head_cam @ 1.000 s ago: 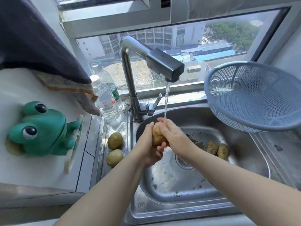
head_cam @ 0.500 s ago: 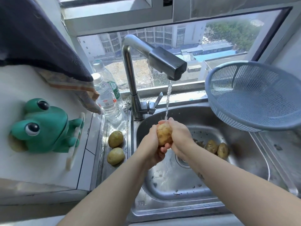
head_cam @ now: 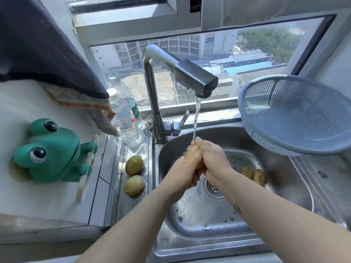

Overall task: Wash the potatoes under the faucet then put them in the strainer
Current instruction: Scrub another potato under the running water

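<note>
Left forearm [head_cam: 133,215] bare; right forearm [head_cam: 281,211] bare, with small dark mark [head_cam: 237,207].

Above the sink [head_cam: 190,243], faucet [head_cam: 195,78] and strainer [head_cam: 296,118] limit headroom.

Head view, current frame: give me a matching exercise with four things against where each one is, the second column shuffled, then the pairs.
Things
1. strainer
2. potato being washed
3. green frog
4. darker pair of potatoes

Places
A. against the white surface left of the sink
B. in the basin, right of the drain
C. gripped by the left hand and right hand under the faucet stream
D. tilted at the sink's right side, nothing in it

Pairs: 1-D, 2-C, 3-A, 4-B
</note>
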`<action>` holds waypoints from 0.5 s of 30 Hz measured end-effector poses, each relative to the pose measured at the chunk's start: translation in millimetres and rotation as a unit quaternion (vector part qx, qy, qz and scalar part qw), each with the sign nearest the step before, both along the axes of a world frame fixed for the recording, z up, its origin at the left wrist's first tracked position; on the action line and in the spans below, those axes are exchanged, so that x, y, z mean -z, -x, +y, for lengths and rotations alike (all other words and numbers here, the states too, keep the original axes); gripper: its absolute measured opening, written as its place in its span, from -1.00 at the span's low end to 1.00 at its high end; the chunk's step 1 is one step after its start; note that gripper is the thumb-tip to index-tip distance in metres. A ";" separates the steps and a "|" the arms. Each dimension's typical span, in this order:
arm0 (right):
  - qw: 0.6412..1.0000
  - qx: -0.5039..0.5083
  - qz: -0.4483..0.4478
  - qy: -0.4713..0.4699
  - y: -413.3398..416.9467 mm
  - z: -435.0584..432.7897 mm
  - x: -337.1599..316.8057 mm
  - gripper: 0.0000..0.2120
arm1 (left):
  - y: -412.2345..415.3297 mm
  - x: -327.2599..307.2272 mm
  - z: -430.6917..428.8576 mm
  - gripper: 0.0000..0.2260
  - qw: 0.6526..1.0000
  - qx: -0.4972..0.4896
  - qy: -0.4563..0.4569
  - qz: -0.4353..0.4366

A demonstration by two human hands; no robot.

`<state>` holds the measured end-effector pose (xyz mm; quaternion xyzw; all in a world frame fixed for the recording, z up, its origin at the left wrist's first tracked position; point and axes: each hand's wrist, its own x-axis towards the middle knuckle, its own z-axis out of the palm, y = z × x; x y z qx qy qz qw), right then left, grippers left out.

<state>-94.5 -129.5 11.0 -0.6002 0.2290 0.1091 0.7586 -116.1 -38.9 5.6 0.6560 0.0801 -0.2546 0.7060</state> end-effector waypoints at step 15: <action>0.918 -0.307 -0.138 0.210 6.2 -16.3 -3.4 -0.46 | -21.5 -5.6 21.1 -0.54 0.984 -0.093 -0.024 0.151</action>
